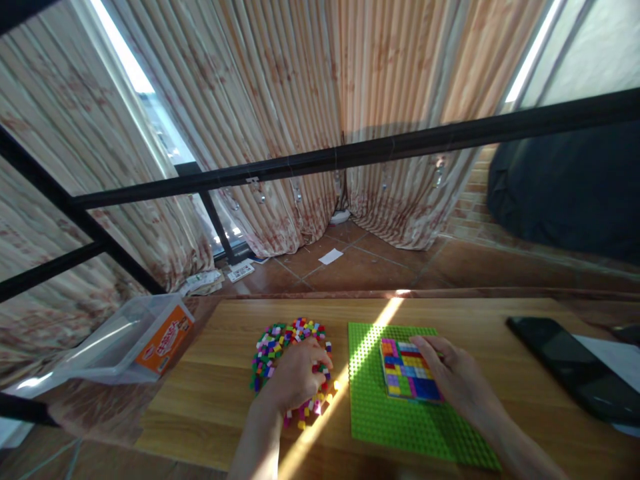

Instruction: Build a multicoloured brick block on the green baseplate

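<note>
A green studded baseplate (380, 407) lies on the wooden table (215, 387). On it stands a square block of many-coloured small bricks (407, 377). My right hand (453, 377) rests against that block's right edge, fingers curled on its top corner. To the left lies a pile of loose small coloured bricks (280, 340). My left hand (300, 377) sits on the pile with fingers bent down into the bricks; what they pinch is hidden.
A clear plastic box with an orange label (127, 340) stands at the table's left edge. A black phone (570, 367) lies at the right on white paper (613, 357). Black metal bars (350, 157) cross in front of curtains. Tiled floor lies beyond.
</note>
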Demonstrator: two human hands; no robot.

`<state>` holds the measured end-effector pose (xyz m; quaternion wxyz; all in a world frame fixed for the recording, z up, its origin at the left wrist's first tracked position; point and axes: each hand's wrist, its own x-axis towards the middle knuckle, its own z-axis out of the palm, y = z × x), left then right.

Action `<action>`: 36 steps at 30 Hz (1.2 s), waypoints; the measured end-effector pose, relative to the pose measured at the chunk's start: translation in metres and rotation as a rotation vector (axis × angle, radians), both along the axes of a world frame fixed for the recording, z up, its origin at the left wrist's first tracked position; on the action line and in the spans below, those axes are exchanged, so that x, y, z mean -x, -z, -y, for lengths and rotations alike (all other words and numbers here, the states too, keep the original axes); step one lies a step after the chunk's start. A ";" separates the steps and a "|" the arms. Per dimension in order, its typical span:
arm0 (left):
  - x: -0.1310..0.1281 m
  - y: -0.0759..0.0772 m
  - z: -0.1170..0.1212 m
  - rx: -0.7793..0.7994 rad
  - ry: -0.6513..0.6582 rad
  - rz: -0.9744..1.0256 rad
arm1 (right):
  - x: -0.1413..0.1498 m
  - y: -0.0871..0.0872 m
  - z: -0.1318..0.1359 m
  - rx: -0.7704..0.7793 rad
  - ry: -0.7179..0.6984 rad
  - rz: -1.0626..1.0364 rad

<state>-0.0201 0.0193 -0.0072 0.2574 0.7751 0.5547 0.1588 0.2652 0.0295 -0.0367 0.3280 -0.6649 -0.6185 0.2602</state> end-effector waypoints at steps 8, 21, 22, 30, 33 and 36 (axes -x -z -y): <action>-0.003 0.003 -0.005 -0.022 -0.014 -0.123 | 0.000 0.002 0.000 -0.058 -0.005 0.030; -0.012 0.006 -0.004 -0.072 -0.059 -0.208 | -0.001 0.005 -0.001 -0.058 -0.022 0.047; -0.013 0.006 -0.004 -0.068 -0.057 -0.217 | -0.001 0.006 -0.001 -0.064 -0.024 0.049; -0.021 0.004 -0.003 -0.065 -0.051 -0.248 | -0.001 0.005 -0.001 -0.084 -0.027 0.074; -0.021 0.000 -0.001 -0.050 -0.056 -0.239 | -0.001 0.004 -0.001 -0.091 -0.034 0.086; -0.021 -0.002 0.001 -0.036 -0.043 -0.241 | 0.000 0.003 0.000 -0.103 -0.025 0.092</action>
